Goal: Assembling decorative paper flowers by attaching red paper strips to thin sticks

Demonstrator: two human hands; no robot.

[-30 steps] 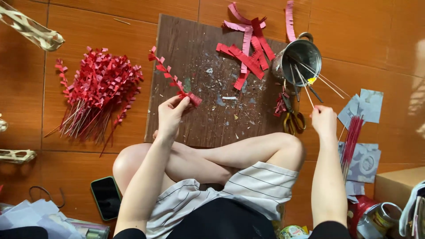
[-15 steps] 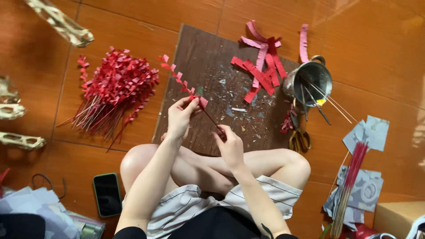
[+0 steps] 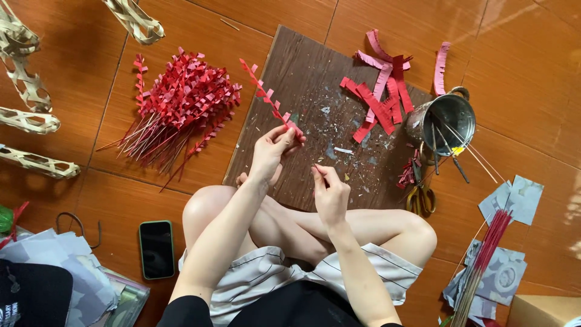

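- The thin stick in the right hand [image 3: 330, 197] is too small to see well; only a bit shows near the fingertips.
- The left hand [image 3: 272, 151] hides the near end of the red fringed strip [image 3: 266, 97].
- Sticks and tools poke out of the metal pot [image 3: 445, 121] to the right of the brown board [image 3: 315, 115], and what lies at its bottom cannot be told.
- The scissors [image 3: 420, 197] below the pot are partly under red scraps.
- The woven bamboo pieces [image 3: 27, 115], far left of the board, are cut off by the edge.
- The cardboard box [image 3: 544, 310] at the bottom right corner is cut off too.
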